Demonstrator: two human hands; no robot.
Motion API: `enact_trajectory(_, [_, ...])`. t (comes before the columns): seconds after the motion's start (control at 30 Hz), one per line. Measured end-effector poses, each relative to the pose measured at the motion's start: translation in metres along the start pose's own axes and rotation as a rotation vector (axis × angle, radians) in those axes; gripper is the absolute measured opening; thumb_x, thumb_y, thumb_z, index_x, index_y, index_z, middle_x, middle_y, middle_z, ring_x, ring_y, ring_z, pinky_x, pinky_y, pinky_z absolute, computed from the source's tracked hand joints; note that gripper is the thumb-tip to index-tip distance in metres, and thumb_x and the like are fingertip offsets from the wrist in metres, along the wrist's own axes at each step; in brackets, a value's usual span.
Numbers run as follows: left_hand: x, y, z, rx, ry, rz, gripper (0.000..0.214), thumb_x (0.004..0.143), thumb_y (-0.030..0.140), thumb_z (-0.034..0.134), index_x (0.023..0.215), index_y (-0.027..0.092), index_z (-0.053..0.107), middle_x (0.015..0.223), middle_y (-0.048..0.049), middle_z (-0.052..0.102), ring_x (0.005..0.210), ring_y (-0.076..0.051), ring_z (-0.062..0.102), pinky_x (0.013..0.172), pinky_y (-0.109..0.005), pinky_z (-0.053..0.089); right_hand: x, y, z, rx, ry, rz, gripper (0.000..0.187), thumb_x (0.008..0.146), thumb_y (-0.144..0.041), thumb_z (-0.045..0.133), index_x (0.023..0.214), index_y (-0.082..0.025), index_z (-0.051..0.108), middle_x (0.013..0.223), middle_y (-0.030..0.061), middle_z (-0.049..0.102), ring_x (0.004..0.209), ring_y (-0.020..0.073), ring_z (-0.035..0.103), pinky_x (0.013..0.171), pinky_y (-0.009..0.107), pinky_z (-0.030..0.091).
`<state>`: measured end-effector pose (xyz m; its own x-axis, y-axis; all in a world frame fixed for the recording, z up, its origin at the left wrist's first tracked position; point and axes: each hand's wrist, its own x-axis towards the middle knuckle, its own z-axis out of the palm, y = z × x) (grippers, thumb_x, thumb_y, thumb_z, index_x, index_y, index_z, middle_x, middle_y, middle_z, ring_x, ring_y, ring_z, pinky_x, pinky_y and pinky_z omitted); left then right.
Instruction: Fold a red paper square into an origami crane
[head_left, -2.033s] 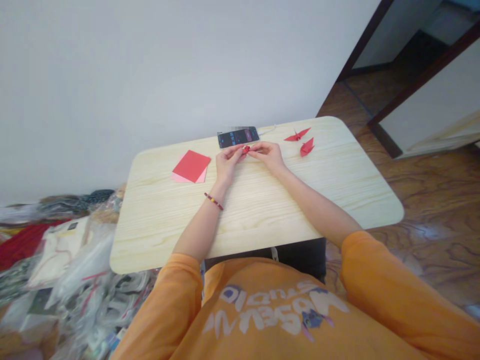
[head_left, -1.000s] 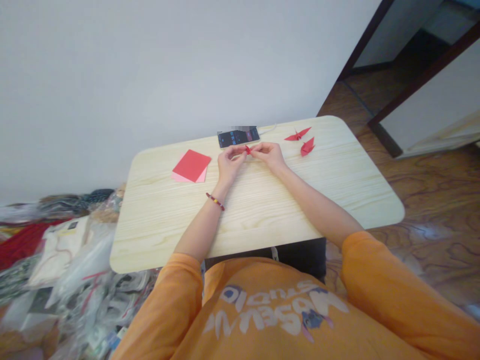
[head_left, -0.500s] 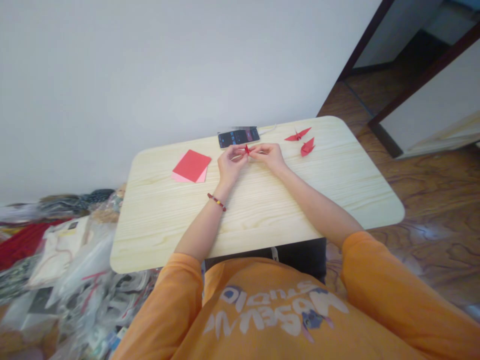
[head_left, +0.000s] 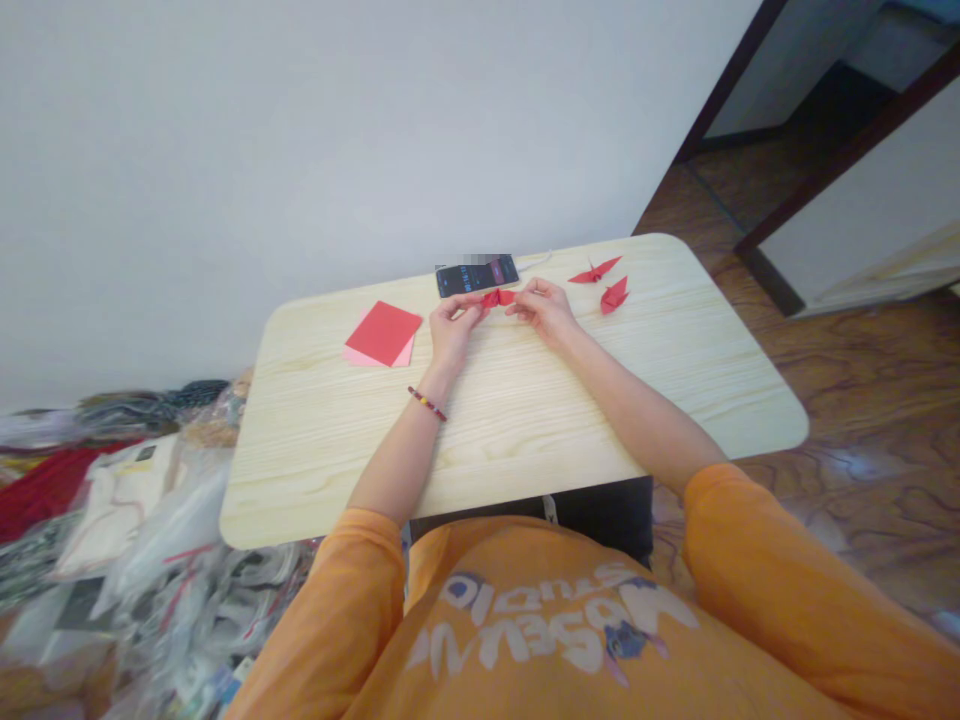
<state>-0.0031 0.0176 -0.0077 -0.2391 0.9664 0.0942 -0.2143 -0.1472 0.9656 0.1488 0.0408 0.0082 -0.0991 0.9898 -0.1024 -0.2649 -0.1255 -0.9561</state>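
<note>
A small red paper crane (head_left: 498,298) is stretched between my two hands above the far middle of the table. My left hand (head_left: 453,326) pinches its left end between thumb and fingers. On the other side, my right hand (head_left: 544,308) pinches the right end. Both sets of fingertips hide the crane's tips. Two finished-looking red paper cranes lie to the right of my right hand: one with spread wings (head_left: 596,270), the other more folded (head_left: 614,296). To the left sits red square paper (head_left: 385,333) over pink paper (head_left: 406,355).
Behind my hands a phone (head_left: 477,275) with a lit screen lies near the wall, a white cable (head_left: 536,262) running from it. The light wooden table (head_left: 315,420) has rounded corners. Bags and clothes (head_left: 150,520) are piled on the floor at left.
My hands have moved apart, left hand to the left and right hand to the right. The red crane between them now shows spread wide, where before it was narrow and mostly covered.
</note>
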Motion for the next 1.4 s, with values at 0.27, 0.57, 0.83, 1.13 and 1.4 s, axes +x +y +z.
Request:
enact_trajectory(0.27, [-0.002,0.004,0.001,0.001,-0.054,0.056,0.023,0.06,0.027,0.081,0.074,0.017,0.065,0.086,-0.0035,0.072,0.084,-0.016,0.069,0.09,-0.036,0.051,-0.002,0.004,0.0,0.056,-0.104,-0.016,0.034,0.054,-0.025,0.085,0.073,-0.019,0.057,0.069,-0.0014,0.07,0.067,0.0141,0.069,0.075,0.032,0.057])
enact_trajectory(0.57, [-0.002,0.003,0.0,0.064,-0.05,0.016,0.025,0.06,0.023,0.08,0.078,0.017,0.064,0.08,-0.0034,0.073,0.078,-0.017,0.069,0.082,-0.032,0.052,-0.002,0.006,-0.002,-0.085,-0.096,-0.057,0.034,0.051,-0.035,0.087,0.074,-0.016,0.071,0.066,0.0022,0.07,0.06,0.0137,0.064,0.068,0.03,0.056])
enact_trajectory(0.83, [-0.003,0.013,0.0,0.024,-0.083,-0.076,0.031,0.056,0.029,0.085,0.076,0.016,0.065,0.067,0.0004,0.069,0.063,-0.011,0.065,0.07,-0.024,0.05,-0.001,-0.003,-0.005,-0.12,-0.205,-0.029,0.036,0.052,-0.042,0.085,0.07,-0.014,0.071,0.051,-0.0015,0.06,0.047,0.007,0.049,0.046,0.02,0.038])
enact_trajectory(1.13, [0.0,0.018,-0.002,-0.201,-0.147,-0.249,0.026,0.059,0.023,0.084,0.077,0.017,0.066,0.069,0.0015,0.07,0.064,-0.008,0.064,0.072,-0.022,0.051,-0.004,-0.005,-0.007,0.031,-0.254,0.109,0.026,0.056,-0.027,0.084,0.073,-0.012,0.071,0.063,0.0004,0.063,0.056,0.0062,0.048,0.05,0.02,0.035])
enact_trajectory(1.4, [-0.003,0.025,0.001,-0.294,-0.089,-0.341,0.019,0.065,0.01,0.079,0.075,0.016,0.064,0.07,0.0024,0.069,0.066,-0.006,0.065,0.074,-0.019,0.052,-0.003,-0.005,-0.009,0.135,-0.328,0.173,0.02,0.064,-0.022,0.081,0.078,-0.012,0.072,0.069,0.001,0.065,0.058,0.0053,0.049,0.051,0.017,0.038])
